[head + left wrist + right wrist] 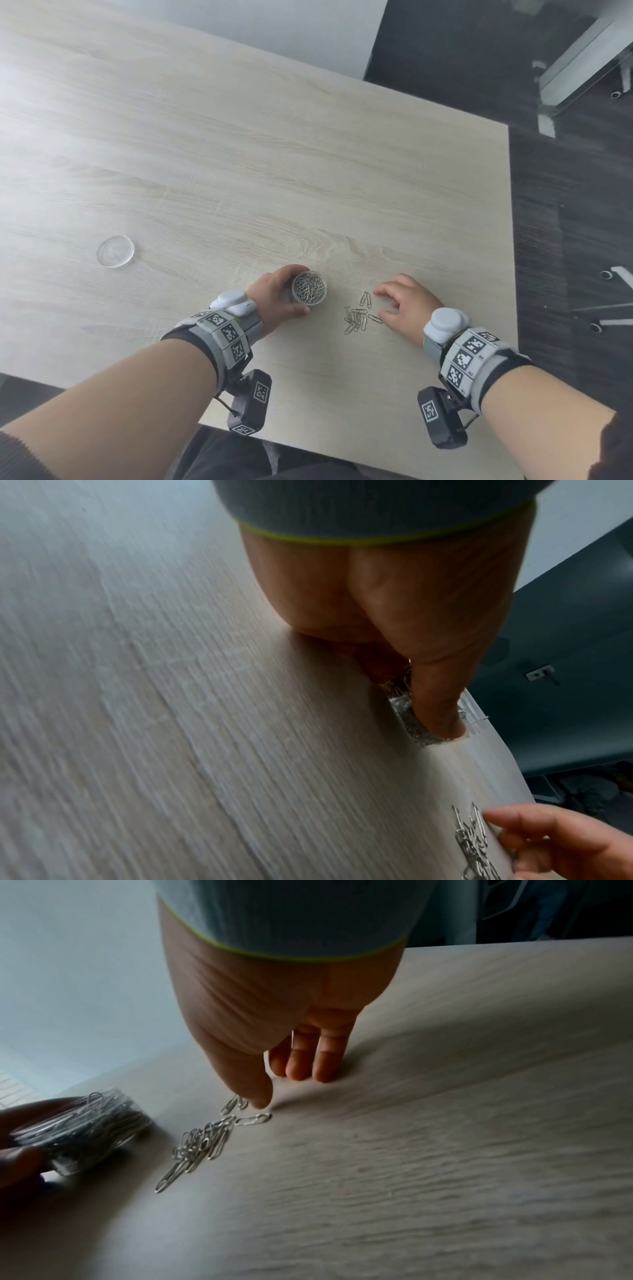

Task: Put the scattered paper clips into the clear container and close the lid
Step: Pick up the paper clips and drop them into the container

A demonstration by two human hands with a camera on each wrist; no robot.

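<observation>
A small round clear container [309, 288], full of silver paper clips, stands on the wooden table [239, 171]. My left hand [277, 298] grips it, fingers curled round its wall; its thumb [433, 710] presses the container's side [404, 718]. Just right of it lies a heap of loose paper clips [356, 317] [205, 1142]. My right hand [404, 301] hovers over their right edge, fingers spread and relaxed, holding nothing; its thumb tip [260, 1099] is close to one clip. The clear round lid [115, 250] lies far to the left.
The table's right edge [512, 240] and near edge are close to my hands. Beyond them is dark floor with a chair base [613, 298]. A grey wall stands behind the table.
</observation>
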